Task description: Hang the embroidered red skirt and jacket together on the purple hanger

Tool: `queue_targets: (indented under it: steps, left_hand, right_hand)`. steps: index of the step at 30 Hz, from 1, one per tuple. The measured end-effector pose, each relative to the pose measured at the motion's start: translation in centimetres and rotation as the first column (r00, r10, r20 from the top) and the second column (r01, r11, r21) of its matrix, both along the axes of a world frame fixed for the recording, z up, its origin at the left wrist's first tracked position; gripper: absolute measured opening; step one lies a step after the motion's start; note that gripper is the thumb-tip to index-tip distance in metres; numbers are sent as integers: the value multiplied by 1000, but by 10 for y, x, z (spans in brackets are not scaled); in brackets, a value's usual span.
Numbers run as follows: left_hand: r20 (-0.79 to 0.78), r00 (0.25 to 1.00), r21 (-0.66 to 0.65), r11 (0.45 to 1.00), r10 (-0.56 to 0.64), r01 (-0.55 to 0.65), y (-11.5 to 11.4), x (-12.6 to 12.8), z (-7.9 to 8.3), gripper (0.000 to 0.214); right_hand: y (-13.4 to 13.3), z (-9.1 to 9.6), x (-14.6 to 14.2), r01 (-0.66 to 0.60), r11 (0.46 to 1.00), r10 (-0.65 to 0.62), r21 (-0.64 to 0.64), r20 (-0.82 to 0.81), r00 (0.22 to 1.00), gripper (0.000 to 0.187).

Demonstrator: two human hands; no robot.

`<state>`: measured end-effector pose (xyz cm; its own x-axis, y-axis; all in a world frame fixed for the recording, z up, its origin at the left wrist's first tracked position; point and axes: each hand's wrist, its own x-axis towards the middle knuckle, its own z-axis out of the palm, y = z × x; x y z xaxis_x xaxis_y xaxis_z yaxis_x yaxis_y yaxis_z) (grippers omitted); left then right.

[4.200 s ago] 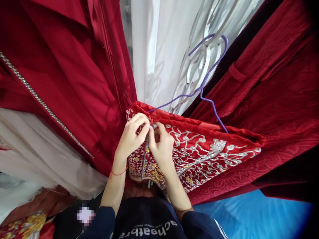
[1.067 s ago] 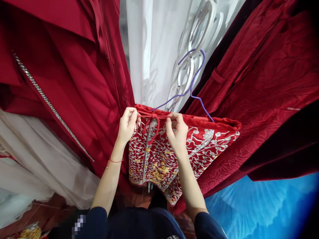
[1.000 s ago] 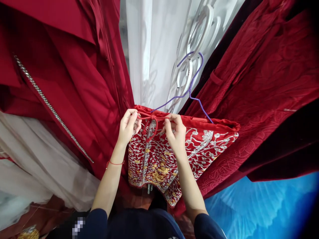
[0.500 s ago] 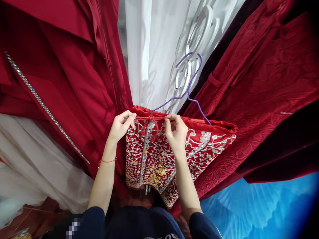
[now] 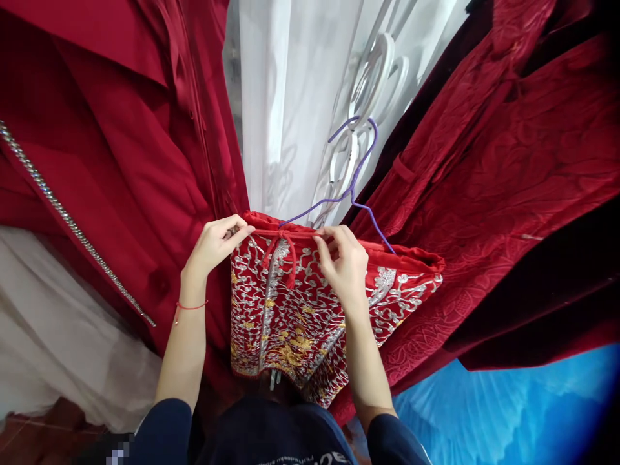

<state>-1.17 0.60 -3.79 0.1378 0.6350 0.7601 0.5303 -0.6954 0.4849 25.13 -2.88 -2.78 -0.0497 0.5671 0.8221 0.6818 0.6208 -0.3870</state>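
Note:
A red skirt-like garment, thickly embroidered in silver and gold, hangs in front of me with its red waist edge on top. A thin red cord is knotted near the front of that edge, with a loop and loose ends dangling. My left hand pinches the cord to the left of the knot. To the right of it, my right hand pinches the cord between thumb and forefinger. A purple wire hanger rises out of the garment's top; its lower part is hidden inside.
Dark red garments hang on the left and on the right, close to both arms. White curled metalwork stands behind the hanger. Pale fabric hangs lower left, and a bright blue surface shows lower right.
The garment and hanger sit a little farther left and lower in view. Both hands keep their pinch on the cord, and the knot appears somewhat tighter against the waist edge.

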Motion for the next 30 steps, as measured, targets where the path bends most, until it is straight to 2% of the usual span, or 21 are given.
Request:
queue_targets:
  steps: [6,10,12,14,16,17,18,19,20,22,23,24,26,27,28,30]
  left_hand:
    - [32,999,2,1000,13,-13,10,-8,-2,31]
    - [63,997,-4,999,36,-36,14,1,-9,32]
    - [104,994,-17,999,43,-42,14,9,-18,33]
    - [152,987,-14,999,53,-52,12,14,-27,29]
    - [213,974,17,996,82,-88,9,13,-31,22]
    - [246,963,40,992,108,-121,8,10,-31,24]
    - [277,951,64,985,135,-159,8,6,-30,28]
    - [300,941,85,979,154,-187,8,1,-27,33]
    - [310,938,95,977,152,-190,9,-3,-24,37]
    - [294,953,60,994,72,-93,14,-10,-16,45]
    - [274,962,5,1000,-3,2,17,-11,-12,47]
    - [258,962,-67,992,-85,106,20,-10,-10,48]
    - [263,945,-190,949,-197,251,24,-4,-8,43]
    - [280,936,-213,936,-215,279,26,0,-8,40]
    - [303,928,-210,935,-216,286,27,4,-9,38]
    - [348,919,-157,955,-185,251,27,11,-11,35]
  right_hand:
    - [-7,0,3,55,997,-57,47,39,998,14]
    - [-11,-4,3,71,997,-73,26,48,996,17]
    - [-16,-5,6,28,1000,-28,-11,72,997,18]
    - [-25,-3,15,-73,996,78,-49,120,990,19]
    - [-36,-1,34,-161,986,166,-48,134,977,20]
    - [-42,0,47,-164,986,164,-14,117,979,20]
    - [-46,1,63,-116,992,112,49,78,991,20]
    - [-50,1,80,-14,991,11,132,17,1000,19]
    - [-51,0,98,121,967,-113,225,-50,992,17]
    - [-51,-3,133,385,861,-350,331,-162,923,18]
    - [-48,-5,149,460,828,-423,322,-182,888,26]
    - [-45,-8,161,474,835,-435,279,-193,879,35]
    - [-39,-14,175,365,926,-341,96,-198,919,42]
    - [-36,-17,177,266,964,-262,-11,-209,942,41]
    - [-33,-21,176,176,980,-194,-95,-233,953,36]
    - [-29,-28,171,85,984,-129,-157,-296,946,26]
